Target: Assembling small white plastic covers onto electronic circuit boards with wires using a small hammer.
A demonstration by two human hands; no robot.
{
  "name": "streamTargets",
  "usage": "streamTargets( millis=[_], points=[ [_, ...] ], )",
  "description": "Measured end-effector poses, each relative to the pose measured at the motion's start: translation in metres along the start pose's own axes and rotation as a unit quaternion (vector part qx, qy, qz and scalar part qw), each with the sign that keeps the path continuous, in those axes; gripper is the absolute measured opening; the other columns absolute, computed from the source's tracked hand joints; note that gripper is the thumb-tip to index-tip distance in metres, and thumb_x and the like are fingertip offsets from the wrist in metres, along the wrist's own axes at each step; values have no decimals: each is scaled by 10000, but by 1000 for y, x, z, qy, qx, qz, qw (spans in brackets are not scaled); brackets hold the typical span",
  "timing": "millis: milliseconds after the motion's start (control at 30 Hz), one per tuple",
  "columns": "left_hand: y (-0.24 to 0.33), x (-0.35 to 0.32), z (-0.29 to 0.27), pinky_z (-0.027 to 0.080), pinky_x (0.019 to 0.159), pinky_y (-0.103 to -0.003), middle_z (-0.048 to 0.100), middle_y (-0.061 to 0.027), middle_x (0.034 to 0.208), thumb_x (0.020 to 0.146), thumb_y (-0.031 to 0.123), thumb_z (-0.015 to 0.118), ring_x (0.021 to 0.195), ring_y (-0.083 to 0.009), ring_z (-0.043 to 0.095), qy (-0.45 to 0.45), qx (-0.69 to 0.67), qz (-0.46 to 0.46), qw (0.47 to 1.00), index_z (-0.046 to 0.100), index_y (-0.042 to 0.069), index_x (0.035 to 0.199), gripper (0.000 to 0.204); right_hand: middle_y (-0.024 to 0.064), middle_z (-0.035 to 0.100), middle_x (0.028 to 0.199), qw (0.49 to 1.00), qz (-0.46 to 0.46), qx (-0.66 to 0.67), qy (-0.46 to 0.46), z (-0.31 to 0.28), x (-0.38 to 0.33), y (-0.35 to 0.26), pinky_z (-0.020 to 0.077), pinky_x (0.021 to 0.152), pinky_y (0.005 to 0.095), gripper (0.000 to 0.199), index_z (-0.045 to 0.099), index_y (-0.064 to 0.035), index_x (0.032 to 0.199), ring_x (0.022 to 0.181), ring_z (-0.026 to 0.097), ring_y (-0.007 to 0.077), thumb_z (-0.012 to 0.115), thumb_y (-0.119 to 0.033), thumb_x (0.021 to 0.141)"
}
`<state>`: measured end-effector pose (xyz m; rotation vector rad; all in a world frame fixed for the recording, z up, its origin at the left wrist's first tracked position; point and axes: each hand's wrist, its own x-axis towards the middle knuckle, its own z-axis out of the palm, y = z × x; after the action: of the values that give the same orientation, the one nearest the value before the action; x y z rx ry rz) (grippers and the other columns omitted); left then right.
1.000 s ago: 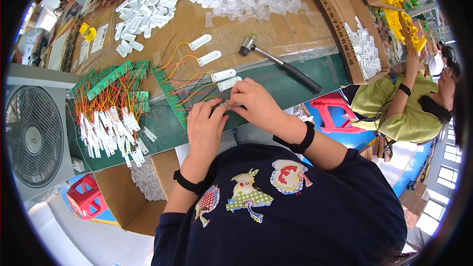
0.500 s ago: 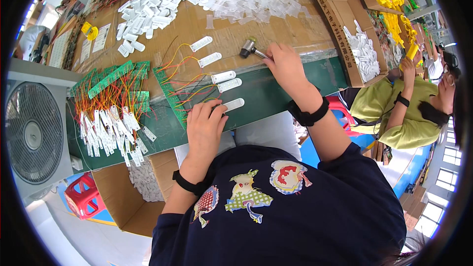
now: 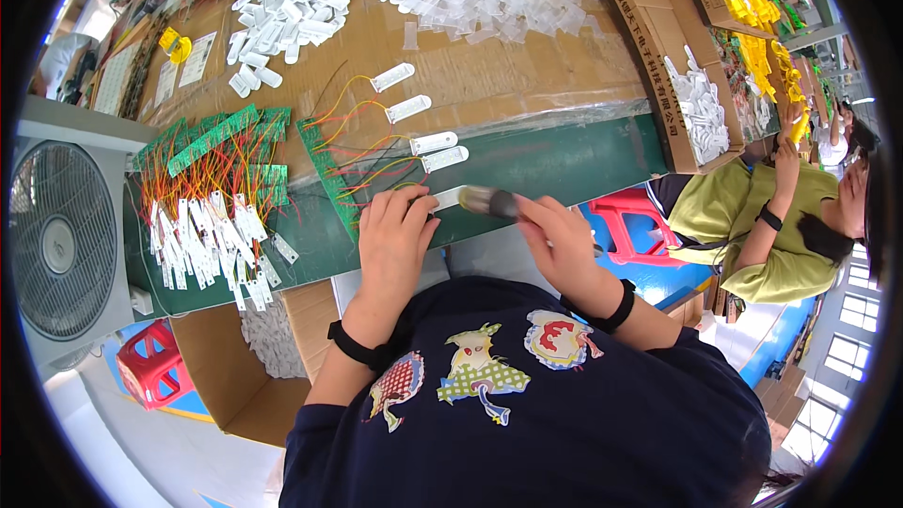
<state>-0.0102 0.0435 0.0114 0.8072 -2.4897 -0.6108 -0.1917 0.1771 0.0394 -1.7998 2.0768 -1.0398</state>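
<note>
Here, the left hand (image 3: 391,233) pinches a slim, part-hidden white piece (image 3: 451,198); the right hand (image 3: 564,246) clamps fingers around a blurred hammer (image 3: 491,202).

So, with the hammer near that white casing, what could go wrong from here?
The left hand holds one end of the white casing, close to the hammer, so a stray blow might strike that hand. A hard hit could also crack the casing. The thin wires near that hand might snag.
</note>
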Motion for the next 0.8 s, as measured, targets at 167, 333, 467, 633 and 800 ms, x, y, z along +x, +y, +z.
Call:
streamTargets(
  millis=[167, 333, 467, 633, 800],
  points=[
    [0, -1, 0, 422, 839, -384, 621, -28, 1077, 725, 94, 724, 998, -251, 546, 0, 6, -2, 1000, 629, 80, 972, 265, 102, 561, 747, 997, 14, -67, -27, 8, 5, 6, 462, 542, 374, 253, 615, -18, 1095, 640, 584, 284, 645, -65, 848],
    [-1, -4, 2, 416, 815, -388, 622, -45, 1066, 706, 82, 766, 948, -260, 563, 9, -43, -62, 997, 574, 78, 1082, 422, 107, 547, 731, 998, 39, 38, 31, 7, 9, -6, 450, 545, 374, 251, 624, -36, 1090, 644, 576, 279, 653, -81, 845],
    [-5, -3, 3, 415, 809, -392, 621, -50, 1057, 694, 79, 786, 926, -265, 569, 18, -44, -46, 998, 539, 76, 1133, 503, 113, 584, 762, 1000, -14, 10, -6, 20, 9, 0, 455, 528, 352, 259, 633, -24, 1093, 624, 584, 276, 656, -57, 837],
    [-6, -4, 4, 421, 822, -391, 634, -26, 1082, 688, 92, 790, 938, -252, 574, 15, -32, -37, 999, 494, 68, 1179, 574, 118, 606, 786, 993, -25, 99, 61, 18, 5, -8, 470, 542, 350, 328, 633, -15, 1134, 635, 590, 283, 673, -20, 808],
    [-4, -6, 4, 422, 837, -393, 640, -17, 1090, 688, 102, 789, 950, -250, 573, 11, -33, -41, 999, 477, 69, 1197, 598, 101, 591, 755, 999, -32, 1, -44, 32, 6, 1, 456, 531, 359, 254, 644, -28, 1077, 607, 573, 276, 667, -58, 825]
  ],
)
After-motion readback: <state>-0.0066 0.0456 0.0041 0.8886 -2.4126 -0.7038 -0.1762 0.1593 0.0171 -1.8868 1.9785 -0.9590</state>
